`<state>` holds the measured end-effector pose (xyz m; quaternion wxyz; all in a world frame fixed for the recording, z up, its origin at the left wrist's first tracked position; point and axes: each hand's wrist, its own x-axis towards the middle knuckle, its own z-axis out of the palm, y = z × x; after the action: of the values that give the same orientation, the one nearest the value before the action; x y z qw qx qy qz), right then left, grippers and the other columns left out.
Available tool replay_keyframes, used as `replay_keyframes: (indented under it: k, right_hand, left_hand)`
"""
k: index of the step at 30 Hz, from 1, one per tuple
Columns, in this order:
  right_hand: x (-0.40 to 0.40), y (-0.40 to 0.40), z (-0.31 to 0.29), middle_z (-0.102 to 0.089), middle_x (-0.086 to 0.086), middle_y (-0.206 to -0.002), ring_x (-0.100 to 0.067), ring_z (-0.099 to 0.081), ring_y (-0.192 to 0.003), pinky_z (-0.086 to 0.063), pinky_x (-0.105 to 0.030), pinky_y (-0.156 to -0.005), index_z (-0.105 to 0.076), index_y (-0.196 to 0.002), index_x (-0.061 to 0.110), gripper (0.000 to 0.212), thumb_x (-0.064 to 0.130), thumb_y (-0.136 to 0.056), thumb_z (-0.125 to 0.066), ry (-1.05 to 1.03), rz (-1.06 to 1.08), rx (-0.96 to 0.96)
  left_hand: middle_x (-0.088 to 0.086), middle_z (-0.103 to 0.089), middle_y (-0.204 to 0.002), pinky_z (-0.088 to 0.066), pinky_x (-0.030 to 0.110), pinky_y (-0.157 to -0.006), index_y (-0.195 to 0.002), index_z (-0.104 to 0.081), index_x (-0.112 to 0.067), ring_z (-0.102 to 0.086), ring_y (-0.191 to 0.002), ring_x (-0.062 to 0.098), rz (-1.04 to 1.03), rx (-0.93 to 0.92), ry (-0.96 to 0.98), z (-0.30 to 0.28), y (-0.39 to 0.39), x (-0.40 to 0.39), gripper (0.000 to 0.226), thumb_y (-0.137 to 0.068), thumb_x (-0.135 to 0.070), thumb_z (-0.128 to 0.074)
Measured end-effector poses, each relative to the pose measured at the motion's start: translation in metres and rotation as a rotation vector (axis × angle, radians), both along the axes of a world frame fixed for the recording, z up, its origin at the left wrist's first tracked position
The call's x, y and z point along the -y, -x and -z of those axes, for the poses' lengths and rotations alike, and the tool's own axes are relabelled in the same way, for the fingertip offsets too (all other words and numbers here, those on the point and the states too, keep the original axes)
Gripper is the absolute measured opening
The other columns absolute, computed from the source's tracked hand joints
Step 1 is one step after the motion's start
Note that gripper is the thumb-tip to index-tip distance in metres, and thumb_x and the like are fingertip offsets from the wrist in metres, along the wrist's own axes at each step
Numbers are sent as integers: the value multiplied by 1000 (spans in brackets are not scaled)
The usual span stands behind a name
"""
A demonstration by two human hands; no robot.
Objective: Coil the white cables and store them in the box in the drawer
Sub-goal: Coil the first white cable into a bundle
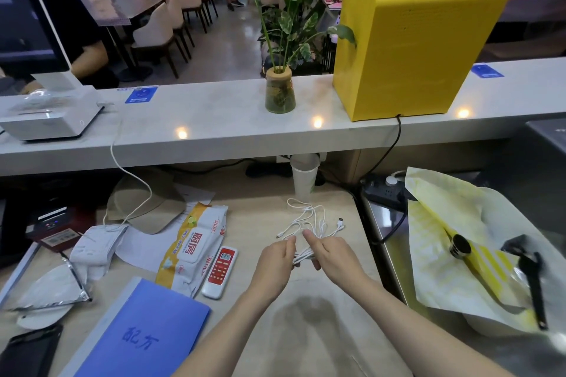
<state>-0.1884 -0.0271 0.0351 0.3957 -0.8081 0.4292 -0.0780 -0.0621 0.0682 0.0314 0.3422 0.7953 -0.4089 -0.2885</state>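
Thin white cables (309,220) lie in a loose tangle on the beige desk (306,315), with plug ends showing at the right and lower left of the tangle. My left hand (275,263) and my right hand (333,254) meet just in front of it. Both pinch a short bundle of the cable strands between them, and the rest trails away toward the far side. No drawer or box is in view.
A white paper cup (303,180) stands behind the cables. Left of my hands lie a red-and-white remote (220,272), a wipes pack (196,245), a blue folder (144,333) and a cap (147,202). A power strip (384,191) and yellow paper (453,242) sit at the right.
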Motion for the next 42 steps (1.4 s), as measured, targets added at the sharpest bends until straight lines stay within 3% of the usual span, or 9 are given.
replay_keyframes:
  k: [5, 8, 18, 21, 25, 30, 36, 39, 42]
  right_hand:
    - [2, -5, 0, -53, 1, -38, -17, -57, -49, -51, -37, -72, -54, -38, 14, 84, 73, -93, -30, -99, 67, -20]
    - [2, -6, 2, -49, -2, -36, -21, -53, -41, -50, -35, -66, -54, -40, 14, 81, 73, -93, -33, -206, 92, -27]
    - [-16, -9, -1, -47, 2, -46, -13, -28, -36, -22, -18, -39, -46, -65, 17, 50, 56, -96, -47, -644, 222, 81]
    - [-24, -2, 1, -47, 2, -46, -12, -28, -34, -22, -16, -38, -45, -68, 18, 46, 55, -96, -47, -674, 241, 52]
    - [-32, 8, 5, -47, 3, -44, -12, -28, -34, -23, -17, -38, -48, -66, 16, 49, 53, -98, -45, -652, 222, 40]
    - [-42, 22, 10, -47, 3, -40, -14, -32, -30, -24, -19, -39, -49, -54, 13, 63, 58, -98, -40, -604, 211, -10]
    - [-46, 55, 24, -64, -7, -53, -20, -60, -42, -34, -22, -46, -68, -63, 8, 75, 68, -94, -35, -584, 182, -133]
    - [-44, 79, 42, -67, -4, -59, -18, -57, -46, -36, -20, -46, -71, -72, 9, 64, 61, -95, -42, -557, 219, -186]
    - [-49, 113, 67, -65, 0, -58, -14, -54, -46, -37, -18, -42, -65, -69, 15, 30, 33, -93, -62, -452, 135, -278]
  left_hand:
    - [2, -60, -70, -50, 46, -72, -72, -47, -20, -61, -74, 29, -4, 80, 11, 0, 0, 1, 42, -107, -36, -31]
    - [0, -53, -65, -31, 40, -59, -75, -38, -25, -53, -69, 31, 24, 188, 15, 1, 1, -1, 36, -107, -38, -30]
    - [19, -65, -81, -27, 42, -57, -102, -50, -9, -58, -75, 47, 72, 513, 49, 1, 2, -22, 27, -108, -29, -34]
    - [20, -61, -71, -32, 47, -58, -93, -50, -8, -53, -71, 49, 39, 380, 114, 5, 10, -31, 24, -107, -26, -41]
    - [-2, -38, -51, -32, 47, -58, -77, -41, -18, -40, -59, 34, -42, 168, 162, 16, 24, -42, 29, -104, -27, -47]
    - [9, -48, -58, -29, 36, -57, -70, -42, -15, -36, -57, 19, -161, -24, 201, 31, 42, -50, 36, -103, -25, -49]
    - [-1, -53, -59, -37, 37, -61, -67, -46, -19, -47, -59, 20, -155, -99, 95, 51, 61, -56, 38, -104, -26, -48]
    - [0, -53, -59, -38, 37, -61, -67, -48, -18, -47, -59, 20, -148, -113, 73, 60, 66, -60, 38, -104, -27, -47]
    - [-1, -51, -57, -36, 36, -61, -65, -47, -18, -47, -60, 22, -133, -111, 43, 67, 72, -62, 40, -104, -26, -47]
